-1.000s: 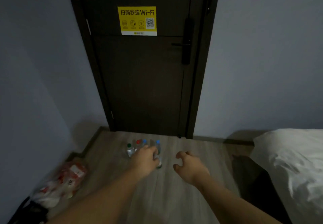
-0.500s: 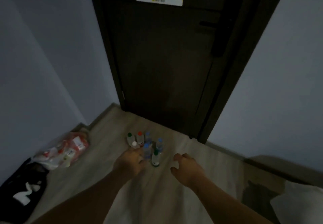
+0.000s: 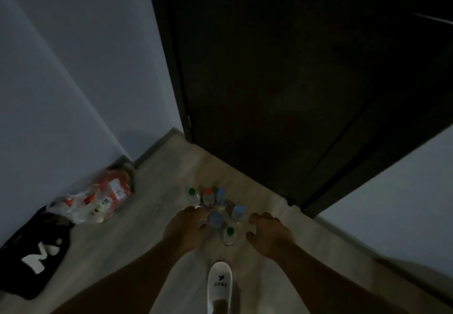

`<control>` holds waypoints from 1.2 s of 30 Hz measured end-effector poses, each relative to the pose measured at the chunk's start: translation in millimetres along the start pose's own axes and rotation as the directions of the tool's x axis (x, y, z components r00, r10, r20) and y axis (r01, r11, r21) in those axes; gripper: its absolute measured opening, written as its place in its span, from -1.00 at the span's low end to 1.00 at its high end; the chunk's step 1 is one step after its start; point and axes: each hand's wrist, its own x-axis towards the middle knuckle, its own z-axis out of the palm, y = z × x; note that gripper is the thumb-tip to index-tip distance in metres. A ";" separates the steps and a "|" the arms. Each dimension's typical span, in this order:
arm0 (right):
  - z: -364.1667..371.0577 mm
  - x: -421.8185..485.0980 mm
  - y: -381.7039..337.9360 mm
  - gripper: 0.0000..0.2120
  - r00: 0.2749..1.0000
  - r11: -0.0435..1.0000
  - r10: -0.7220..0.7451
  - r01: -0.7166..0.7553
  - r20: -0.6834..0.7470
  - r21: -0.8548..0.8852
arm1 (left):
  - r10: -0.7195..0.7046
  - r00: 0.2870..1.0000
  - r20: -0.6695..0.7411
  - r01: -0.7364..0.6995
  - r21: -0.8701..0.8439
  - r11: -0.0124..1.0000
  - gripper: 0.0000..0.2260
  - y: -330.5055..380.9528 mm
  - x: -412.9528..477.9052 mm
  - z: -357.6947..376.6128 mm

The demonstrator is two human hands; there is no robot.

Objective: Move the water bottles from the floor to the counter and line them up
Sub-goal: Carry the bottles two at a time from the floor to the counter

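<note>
Several small clear water bottles stand upright in a cluster on the pale wood floor (image 3: 157, 215) before a dark door. The back row has a green cap (image 3: 191, 192), a red cap (image 3: 208, 192) and a blue cap (image 3: 221, 193). Nearer stand two blue-capped bottles (image 3: 239, 210) (image 3: 215, 218) and a green-capped bottle (image 3: 230, 232). My left hand (image 3: 186, 226) hovers at the cluster's left side with fingers loosely curled, hiding part of a bottle; I cannot tell if it touches. My right hand (image 3: 268, 234) is just right of the cluster, fingers bent, holding nothing. No counter is in view.
The dark door (image 3: 282, 93) stands shut behind the bottles. A plastic bag of red and white packets (image 3: 98, 198) and a black bag (image 3: 36, 252) lie by the left wall. My white slipper (image 3: 220, 284) is on the floor just behind the bottles.
The view has tilted down and come closer to the floor. Both hands have dropped toward the bottles and spread to either side of the cluster. The slipper has come into view.
</note>
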 end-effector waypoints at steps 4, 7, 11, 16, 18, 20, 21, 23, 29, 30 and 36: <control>-13.7 43.0 -2.0 -0.54 0.999 1.000 -0.003 0.003 0.052 -0.005 | 0.007 1.000 0.026 -0.006 -0.032 0.999 -0.65 6.9 42.3 -13.0; -22.7 69.4 4.7 -0.56 0.994 0.999 -0.020 0.023 0.108 -0.025 | -0.054 0.997 0.063 0.058 -0.063 0.996 -0.66 6.1 66.9 -8.9; -40.9 107.5 19.5 -0.59 0.984 0.992 -0.042 0.062 0.174 -0.109 | -0.154 0.982 0.108 0.167 -0.114 0.979 -0.70 2.2 93.7 0.0; -53.1 159.4 27.3 -0.62 0.963 0.980 -0.085 0.127 0.254 -0.156 | -0.276 0.953 0.125 0.295 -0.173 0.940 -0.69 5.0 127.6 6.5; -53.6 178.3 30.5 -0.62 0.947 0.976 -0.119 0.167 0.298 -0.142 | -0.337 0.929 0.153 0.361 -0.173 0.916 -0.70 8.0 138.6 12.7; -52.3 196.0 35.1 -0.64 0.933 0.972 -0.149 0.199 0.327 -0.124 | -0.385 0.904 0.183 0.415 -0.173 0.893 -0.71 11.6 149.6 21.2; -51.5 205.2 37.8 -0.65 0.927 0.971 -0.160 0.209 0.338 -0.114 | -0.405 0.894 0.193 0.438 -0.179 0.881 -0.71 14.2 156.0 24.8; -47.1 222.5 44.2 -0.66 0.915 0.972 -0.162 0.214 0.369 -0.103 | -0.434 0.878 0.199 0.470 -0.194 0.861 -0.70 18.4 170.7 31.9; -19.0 260.3 64.1 -0.65 0.880 0.958 -0.110 0.218 0.463 -0.187 | -0.510 0.833 0.212 0.552 -0.260 0.793 -0.70 18.4 201.5 63.9; -14.1 265.9 67.2 -0.65 0.877 0.956 -0.110 0.222 0.467 -0.192 | -0.513 0.830 0.218 0.556 -0.257 0.790 -0.70 17.1 205.1 71.8; 24.7 305.7 83.5 -0.65 0.872 0.947 -0.108 0.236 0.478 -0.217 | -0.522 0.805 0.282 0.589 -0.277 0.759 -0.70 3.0 225.5 129.1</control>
